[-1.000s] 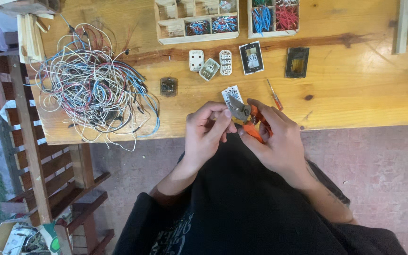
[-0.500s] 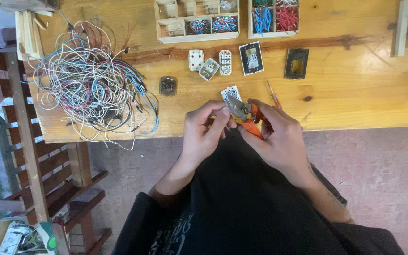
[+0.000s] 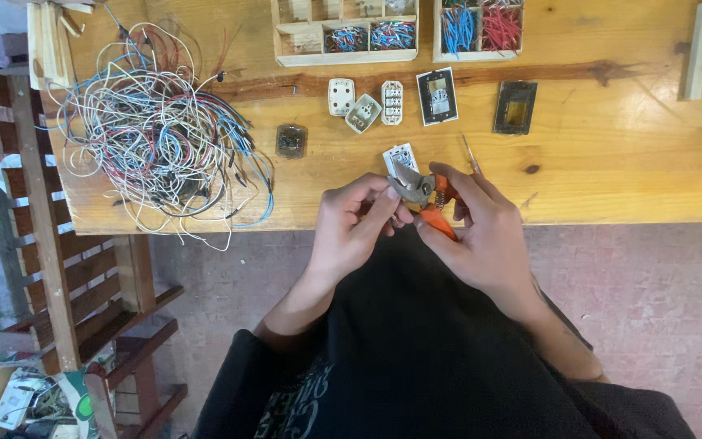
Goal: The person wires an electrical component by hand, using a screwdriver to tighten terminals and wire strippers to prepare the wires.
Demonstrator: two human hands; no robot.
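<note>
Orange-handled pliers gripped by right hand; left hand fingers pinch beside.

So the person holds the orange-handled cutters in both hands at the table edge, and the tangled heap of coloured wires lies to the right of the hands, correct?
Not quite. The head view shows the tangled heap of coloured wires on the left of the wooden table, not the right. The rest holds: the left hand and right hand hold the orange-handled cutters at the table edge.
</note>
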